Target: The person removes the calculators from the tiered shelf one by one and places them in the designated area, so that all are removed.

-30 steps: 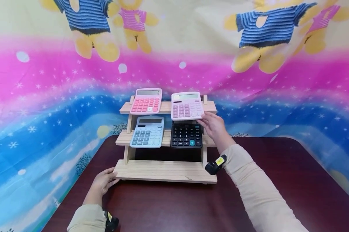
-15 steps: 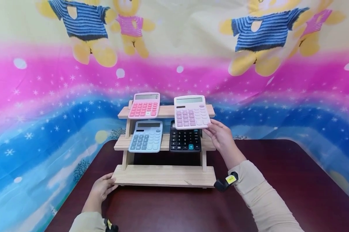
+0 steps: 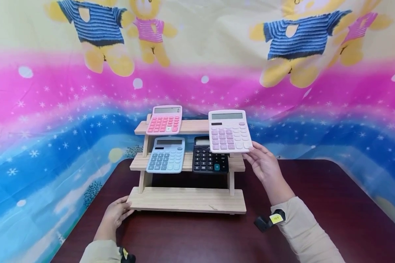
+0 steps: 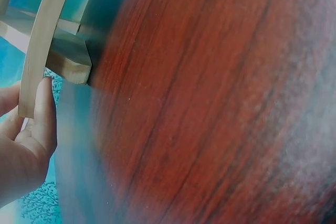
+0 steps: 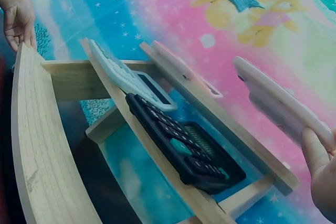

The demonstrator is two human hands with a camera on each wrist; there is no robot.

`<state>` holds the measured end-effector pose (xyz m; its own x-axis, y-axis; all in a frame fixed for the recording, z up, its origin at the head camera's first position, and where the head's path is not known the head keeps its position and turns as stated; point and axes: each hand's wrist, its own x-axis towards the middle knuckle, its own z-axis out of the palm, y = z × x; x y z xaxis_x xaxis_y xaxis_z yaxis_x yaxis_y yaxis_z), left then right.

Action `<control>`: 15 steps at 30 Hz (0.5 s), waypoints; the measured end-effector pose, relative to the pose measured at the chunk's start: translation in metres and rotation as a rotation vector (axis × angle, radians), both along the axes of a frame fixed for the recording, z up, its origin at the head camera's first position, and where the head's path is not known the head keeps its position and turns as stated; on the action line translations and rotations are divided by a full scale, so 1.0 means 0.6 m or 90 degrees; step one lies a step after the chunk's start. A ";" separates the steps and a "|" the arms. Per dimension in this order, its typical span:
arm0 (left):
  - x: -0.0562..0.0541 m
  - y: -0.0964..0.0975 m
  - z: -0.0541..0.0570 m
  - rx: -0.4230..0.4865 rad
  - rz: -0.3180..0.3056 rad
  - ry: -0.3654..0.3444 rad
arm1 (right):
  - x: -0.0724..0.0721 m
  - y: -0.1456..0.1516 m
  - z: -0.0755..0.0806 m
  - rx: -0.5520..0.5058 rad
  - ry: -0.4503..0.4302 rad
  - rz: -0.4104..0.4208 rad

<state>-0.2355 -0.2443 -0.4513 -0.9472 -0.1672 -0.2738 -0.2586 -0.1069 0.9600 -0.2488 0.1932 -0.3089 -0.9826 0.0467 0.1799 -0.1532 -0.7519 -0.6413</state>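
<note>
Head view: a pale pink calculator [image 3: 229, 131] is held up in the air at the centre of the frame by the right hand [image 3: 264, 164].

It is gripped at its lower right corner, fingers curled round the edge, and is seen clear of the wooden rack [image 3: 187, 199], just right of the top shelf and overlapping the black calculator [image 3: 208, 159] on the middle shelf. A bright pink calculator [image 3: 164, 119] is propped on the top shelf at centre left, and a light blue calculator [image 3: 166, 155] is leaned below it. At lower left, the rack's bottom board is touched at its left end by the left hand [image 3: 116, 213], thumb and fingers laid against the wood. Everything is set on a dark red table [image 3: 315, 204].
</note>
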 end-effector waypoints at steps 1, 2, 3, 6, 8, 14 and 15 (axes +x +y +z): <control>0.000 0.000 0.000 0.001 -0.002 0.000 | 0.002 0.003 -0.002 -0.006 0.004 0.000; -0.001 0.000 -0.001 0.001 -0.004 0.001 | 0.004 0.006 -0.004 -0.011 0.008 0.001; -0.001 0.000 -0.001 0.002 -0.006 0.002 | 0.006 0.009 -0.006 -0.015 0.009 0.001; -0.001 -0.001 -0.002 0.002 -0.008 0.004 | 0.010 0.019 -0.013 -0.036 0.011 0.002; 0.000 -0.001 -0.002 0.000 -0.009 0.005 | 0.012 0.026 -0.019 -0.057 0.014 0.007; 0.001 -0.002 0.001 -0.002 -0.008 -0.001 | 0.020 0.049 -0.031 -0.113 0.013 0.001; 0.000 -0.002 0.002 -0.002 -0.008 -0.002 | 0.022 0.052 -0.032 -0.119 0.011 -0.002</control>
<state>-0.2354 -0.2457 -0.4503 -0.9485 -0.1558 -0.2757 -0.2624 -0.1004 0.9597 -0.2357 0.2246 -0.3282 -0.9791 0.0840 0.1853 -0.1658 -0.8572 -0.4876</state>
